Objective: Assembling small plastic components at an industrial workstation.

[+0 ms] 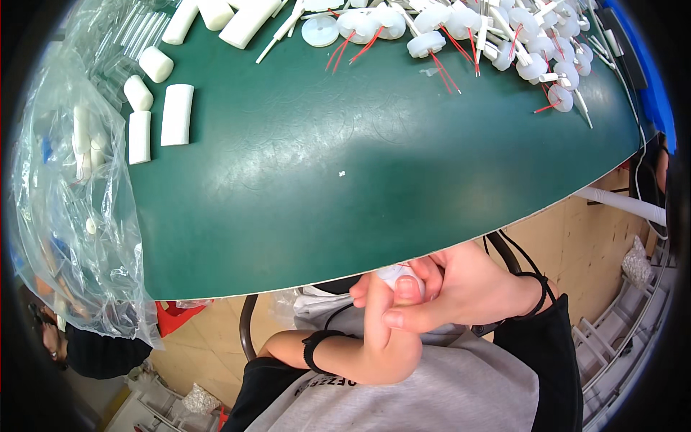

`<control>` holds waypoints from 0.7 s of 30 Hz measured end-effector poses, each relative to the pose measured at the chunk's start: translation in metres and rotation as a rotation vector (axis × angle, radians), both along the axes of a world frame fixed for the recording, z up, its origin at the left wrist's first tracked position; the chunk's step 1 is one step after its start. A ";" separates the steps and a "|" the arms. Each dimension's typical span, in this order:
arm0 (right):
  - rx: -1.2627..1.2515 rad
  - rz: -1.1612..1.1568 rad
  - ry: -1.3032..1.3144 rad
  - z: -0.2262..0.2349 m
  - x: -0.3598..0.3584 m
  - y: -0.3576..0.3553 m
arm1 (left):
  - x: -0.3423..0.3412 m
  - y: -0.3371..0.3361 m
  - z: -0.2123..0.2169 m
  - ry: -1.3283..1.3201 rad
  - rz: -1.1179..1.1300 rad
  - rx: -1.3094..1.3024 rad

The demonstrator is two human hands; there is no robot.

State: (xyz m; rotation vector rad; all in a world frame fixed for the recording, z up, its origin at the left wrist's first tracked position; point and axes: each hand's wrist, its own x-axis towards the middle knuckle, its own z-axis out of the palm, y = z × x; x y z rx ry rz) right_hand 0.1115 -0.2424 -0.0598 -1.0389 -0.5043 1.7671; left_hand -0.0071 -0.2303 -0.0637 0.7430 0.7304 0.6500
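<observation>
Below the green surface's near edge, low in the frame, my left hand and right hand close together around a small white part; fitting it seems underway, needing steady fingertip pressure next.

Your left hand upright, fingers curled | your right hand wrapped over it, thumb pressing | both wrists banded
</observation>
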 end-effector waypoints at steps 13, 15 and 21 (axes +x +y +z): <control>0.070 0.139 -0.156 -0.010 0.013 0.005 | 0.010 -0.003 -0.014 -0.081 0.087 0.158; 0.060 0.170 -0.161 -0.012 0.015 0.008 | 0.011 -0.004 -0.015 -0.088 0.109 0.186; 0.003 0.180 -0.097 -0.006 0.011 0.007 | 0.005 0.003 -0.006 -0.029 0.079 0.166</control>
